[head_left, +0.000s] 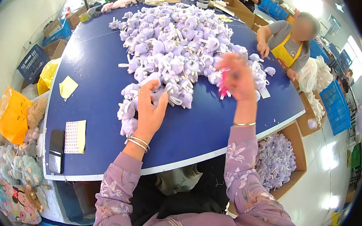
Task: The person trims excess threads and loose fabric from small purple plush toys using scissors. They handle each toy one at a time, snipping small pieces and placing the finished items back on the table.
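A large pile of small lilac plush toys (174,39) with white ribbon loops covers the middle of the blue table (93,60). At the near left edge of the pile is my left hand (149,111), thumb and fingers curved but apart, with nothing seen between them. My right hand (239,79) is raised over the right side of the pile and smeared by motion. A bright pink object (223,84) shows in its grip, too blurred to name. Dark parts show at the palm.
A phone (56,151), a sticker sheet (75,137) and a yellow paper (68,87) lie on the left. A co-worker in a yellow apron (287,51) reaches to the table's right edge. Below right stands a cardboard box (299,151) of lilac toys.
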The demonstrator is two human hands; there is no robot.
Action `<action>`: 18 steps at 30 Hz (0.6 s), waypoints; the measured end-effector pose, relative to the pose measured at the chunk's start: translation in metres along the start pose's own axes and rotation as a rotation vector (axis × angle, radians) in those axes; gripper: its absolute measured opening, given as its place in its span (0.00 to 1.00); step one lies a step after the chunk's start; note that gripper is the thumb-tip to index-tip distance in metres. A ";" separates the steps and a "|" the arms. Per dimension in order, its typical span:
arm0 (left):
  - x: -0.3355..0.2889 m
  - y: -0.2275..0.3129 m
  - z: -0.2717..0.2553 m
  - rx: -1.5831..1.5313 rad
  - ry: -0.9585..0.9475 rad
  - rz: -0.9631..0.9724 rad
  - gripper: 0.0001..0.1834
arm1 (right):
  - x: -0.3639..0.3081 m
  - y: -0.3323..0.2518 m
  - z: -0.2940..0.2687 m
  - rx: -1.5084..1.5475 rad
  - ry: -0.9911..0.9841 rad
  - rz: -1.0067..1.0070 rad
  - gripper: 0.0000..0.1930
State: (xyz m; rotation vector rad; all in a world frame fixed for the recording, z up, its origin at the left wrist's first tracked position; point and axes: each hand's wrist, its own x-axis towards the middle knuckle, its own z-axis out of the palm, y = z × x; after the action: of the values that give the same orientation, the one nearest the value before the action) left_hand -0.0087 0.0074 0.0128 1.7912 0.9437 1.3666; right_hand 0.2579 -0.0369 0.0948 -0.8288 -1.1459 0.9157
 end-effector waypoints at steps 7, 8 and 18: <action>0.000 0.004 0.008 0.458 -0.037 0.207 0.35 | -0.003 0.081 0.056 -0.955 -0.341 0.083 0.29; -0.001 0.002 0.009 0.443 -0.080 0.171 0.34 | -0.005 0.082 0.059 -0.974 -0.371 0.129 0.29; -0.002 -0.001 0.000 0.407 -0.316 0.091 0.40 | -0.011 0.101 0.063 -0.725 -0.377 0.183 0.20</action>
State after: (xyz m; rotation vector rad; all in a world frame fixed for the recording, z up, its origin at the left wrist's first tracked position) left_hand -0.0089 0.0063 0.0108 2.2969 1.0259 0.9450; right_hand 0.1781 -0.0012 0.0130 -1.4006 -1.8018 0.8238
